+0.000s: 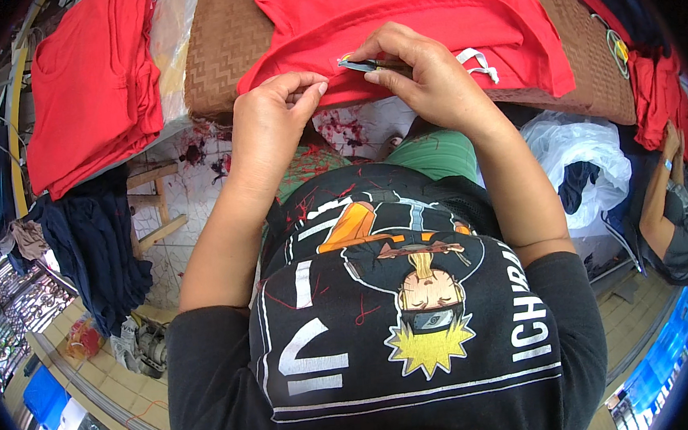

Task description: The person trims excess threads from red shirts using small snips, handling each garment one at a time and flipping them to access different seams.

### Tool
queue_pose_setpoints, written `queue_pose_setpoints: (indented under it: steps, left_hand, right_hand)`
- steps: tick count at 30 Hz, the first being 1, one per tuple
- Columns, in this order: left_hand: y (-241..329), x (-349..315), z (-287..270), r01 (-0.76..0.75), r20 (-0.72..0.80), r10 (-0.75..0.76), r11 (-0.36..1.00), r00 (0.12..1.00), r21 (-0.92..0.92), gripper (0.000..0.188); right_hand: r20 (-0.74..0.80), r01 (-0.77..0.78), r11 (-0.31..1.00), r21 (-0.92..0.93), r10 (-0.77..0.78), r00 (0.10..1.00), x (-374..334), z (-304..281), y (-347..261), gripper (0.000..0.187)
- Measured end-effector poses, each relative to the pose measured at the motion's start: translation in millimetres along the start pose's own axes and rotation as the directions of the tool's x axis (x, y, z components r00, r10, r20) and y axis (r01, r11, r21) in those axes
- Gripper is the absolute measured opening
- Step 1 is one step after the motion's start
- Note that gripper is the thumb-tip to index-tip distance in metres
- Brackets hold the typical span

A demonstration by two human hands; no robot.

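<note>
A red garment (393,21) lies spread over the brown padded table in front of me, its hem toward my body. My right hand (423,70) is closed round a pair of small thread snips (359,66), the blades pointing left just above the cloth. To its left, my left hand (271,115) is closed in a pinch at the garment's near edge. Whatever is between those fingertips is too small to make out. A white drawstring (478,64) rests on the red cloth, right of my right hand.
Folded red garments (95,81) are piled at the left. The brown table cover (222,51) shows beside them. Dark blue cloth (91,235) hangs below the pile. A clear plastic bag (590,155) stands at right, near another person's arm (656,190). Red thread scraps litter the floor.
</note>
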State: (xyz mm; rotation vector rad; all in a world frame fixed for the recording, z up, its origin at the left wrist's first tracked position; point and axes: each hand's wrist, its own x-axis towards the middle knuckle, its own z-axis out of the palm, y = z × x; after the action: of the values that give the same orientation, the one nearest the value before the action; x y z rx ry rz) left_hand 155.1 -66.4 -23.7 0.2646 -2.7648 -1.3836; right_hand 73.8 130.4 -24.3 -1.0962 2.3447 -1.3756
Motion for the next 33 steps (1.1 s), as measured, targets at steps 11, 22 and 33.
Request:
queue_pose_setpoints:
  steps: [11, 22, 33]
  left_hand:
    - [-16, 10, 24, -0.397, -0.257, 0.492, 0.851, 0.832, 0.344, 0.014]
    - [-9, 14, 0, -0.02, -0.019, 0.016, 0.977, 1.0, -0.211, 0.02]
    - [-12, 21, -3, 0.067, 0.065, -0.047, 0.931, 0.997, -0.36, 0.023]
  right_hand:
    - [-0.015, -0.063, 0.998, 0.013, 0.063, 0.998, 3, 3, 2, 0.022]
    - [0.02, -0.057, 0.998, 0.037, 0.057, 0.998, 3, 0, 4, 0.022]
    - [0.002, 0.011, 0.998, -0.068, -0.011, 1.0, 6, 5, 0, 0.026]
